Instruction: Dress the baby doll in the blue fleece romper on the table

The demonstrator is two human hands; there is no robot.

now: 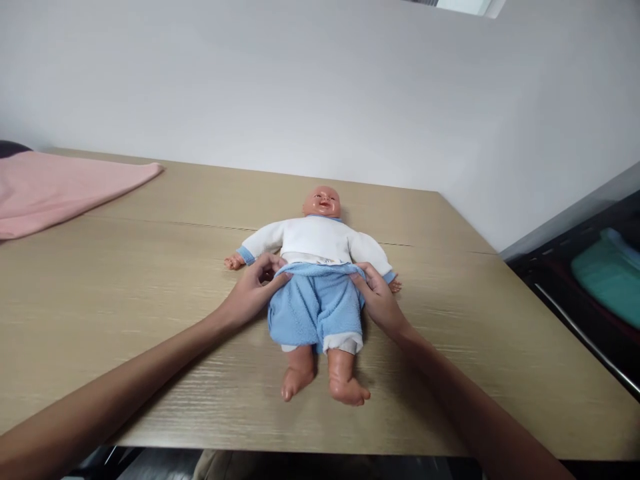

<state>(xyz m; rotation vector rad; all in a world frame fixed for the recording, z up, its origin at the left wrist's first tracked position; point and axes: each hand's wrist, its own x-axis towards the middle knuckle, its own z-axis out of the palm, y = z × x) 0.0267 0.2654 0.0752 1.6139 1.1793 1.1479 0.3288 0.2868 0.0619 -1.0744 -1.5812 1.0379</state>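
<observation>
A baby doll (pixel 325 203) lies on its back on the wooden table, head toward the wall and bare feet toward me. It wears a white top (pixel 316 238) with blue cuffs and light blue fleece pants (pixel 300 310) with white showing at the leg ends. My left hand (pixel 261 280) pinches the pants' waistband at the doll's hip on the left. At the opposite hip, my right hand (pixel 374 290) grips the same waistband between thumb and fingers. Between the top and the waistband shows a thin strip of pale, patterned material (pixel 320 260).
A pink cloth (pixel 65 187) lies on the table (pixel 190 287) at the far left, near a dark object. White walls rise behind the table. At the right, beyond the table edge, a green item (pixel 607 277) rests on something black.
</observation>
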